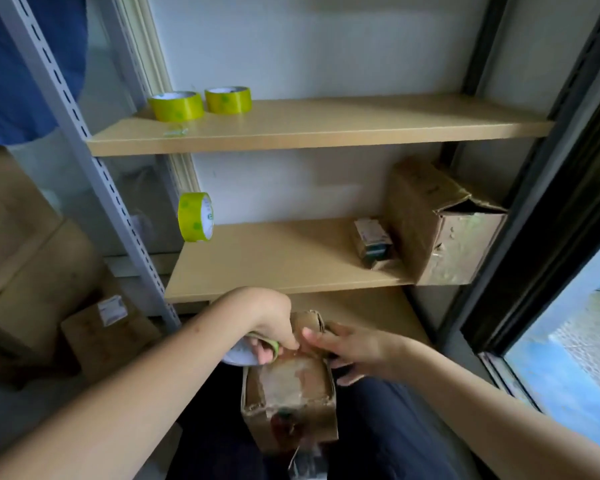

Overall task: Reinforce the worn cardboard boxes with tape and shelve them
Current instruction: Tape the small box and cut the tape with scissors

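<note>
Wooden shelving [291, 268] fills the background; 1 worn box [444, 223] sits at the middle shelf's right edge. A small box [291, 386] rests on the lap, long axis toward the shelves. Left hand [274, 323] fingers curl around a tape roll [257, 348] at its far end. Right hand [354, 348] fingers lie loosely spread, steadying that end.

We've got a small cardboard box [293, 386] on our lap, left hand [274, 323] gripping a tape roll [253, 351] against it, right hand [354, 348] steadying its far end below the shelves [291, 268].
</note>
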A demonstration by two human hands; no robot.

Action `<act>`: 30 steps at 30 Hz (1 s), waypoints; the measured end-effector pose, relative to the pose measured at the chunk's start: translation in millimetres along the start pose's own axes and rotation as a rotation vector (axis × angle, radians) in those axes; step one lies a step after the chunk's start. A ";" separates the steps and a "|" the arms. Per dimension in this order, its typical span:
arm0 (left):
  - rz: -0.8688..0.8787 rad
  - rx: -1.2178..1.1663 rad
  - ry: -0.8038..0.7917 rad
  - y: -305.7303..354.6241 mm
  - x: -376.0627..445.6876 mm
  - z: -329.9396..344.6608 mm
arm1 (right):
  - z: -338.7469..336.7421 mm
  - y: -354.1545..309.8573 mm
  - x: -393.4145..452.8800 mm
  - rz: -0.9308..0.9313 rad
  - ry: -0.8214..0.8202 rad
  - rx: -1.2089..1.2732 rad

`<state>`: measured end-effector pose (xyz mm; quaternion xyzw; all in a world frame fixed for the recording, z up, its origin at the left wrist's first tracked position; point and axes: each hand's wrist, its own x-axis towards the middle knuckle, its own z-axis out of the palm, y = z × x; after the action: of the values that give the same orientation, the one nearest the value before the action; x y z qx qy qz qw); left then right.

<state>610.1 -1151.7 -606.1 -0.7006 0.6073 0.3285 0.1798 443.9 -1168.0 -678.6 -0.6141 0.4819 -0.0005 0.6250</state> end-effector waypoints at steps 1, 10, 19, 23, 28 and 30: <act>-0.007 -0.003 -0.018 -0.6 -1.4 2.8 | 12.5 13.0 1.9 -0.002 -0.082 0.093; 0.039 0.312 0.005 -16.1 -10.2 1.7 | 42.0 20.5 -11.0 0.033 -0.223 0.122; -0.077 -0.027 -0.126 -50.8 51.2 -15.6 | 43.2 24.6 39.6 -0.081 -0.111 0.430; -0.165 -0.133 -0.053 -69.9 97.6 0.3 | 32.5 31.0 101.3 -0.122 -0.049 0.307; -0.250 -0.278 0.126 -80.8 179.0 38.8 | 20.8 58.6 194.0 -0.068 0.133 0.197; -0.270 -0.325 0.157 -84.6 207.7 51.2 | 15.8 70.0 227.4 -0.062 0.184 0.153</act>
<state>689.3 -1253.9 -796.4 -0.8187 0.4593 0.3395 0.0592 533.8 -1273.5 -872.7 -0.5766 0.5167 -0.1127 0.6228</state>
